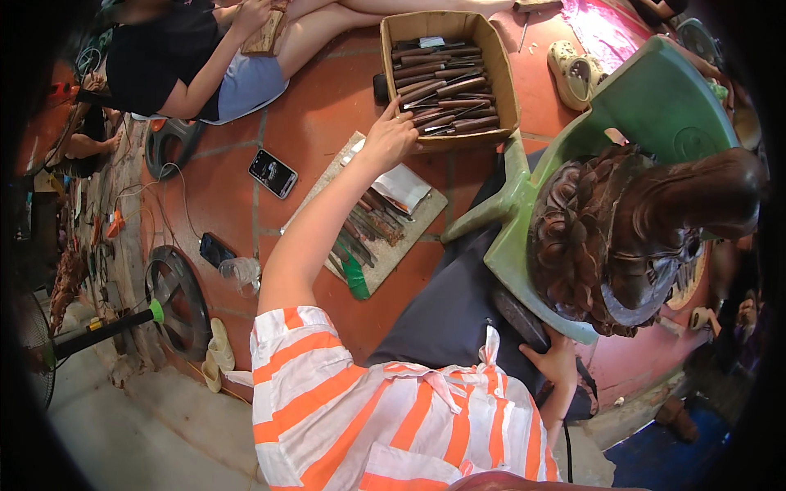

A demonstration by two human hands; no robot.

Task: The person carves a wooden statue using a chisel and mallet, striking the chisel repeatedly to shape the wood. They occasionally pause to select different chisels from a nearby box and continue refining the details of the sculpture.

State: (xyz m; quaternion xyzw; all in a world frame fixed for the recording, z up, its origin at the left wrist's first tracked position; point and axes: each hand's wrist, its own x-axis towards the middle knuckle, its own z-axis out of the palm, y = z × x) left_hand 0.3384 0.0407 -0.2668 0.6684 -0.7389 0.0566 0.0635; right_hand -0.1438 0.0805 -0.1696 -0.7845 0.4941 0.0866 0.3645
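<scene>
My left hand [389, 141] reaches forward to the near left corner of a cardboard box [509, 69]. Its fingers are stretched and touch the box's edge, with nothing seen in them. Inside the box lie many slim tools with brown wooden handles [450, 90], like carving chisels. On the right, my right hand [557, 360] is low beside a green plastic chair [512, 221]. Its thumb sticks out, while the other fingers are partly hidden under the seat edge. A large dark wood carving [622, 229] rests on the chair.
More thin tools [372, 225] and a green-wrapped one lie on a board [426, 237] beneath my left forearm. Two phones [273, 173], a clear plastic bottle [240, 274] and a fan [176, 295] are at left. Another person [172, 57] sits far left, holding a wooden piece [266, 33].
</scene>
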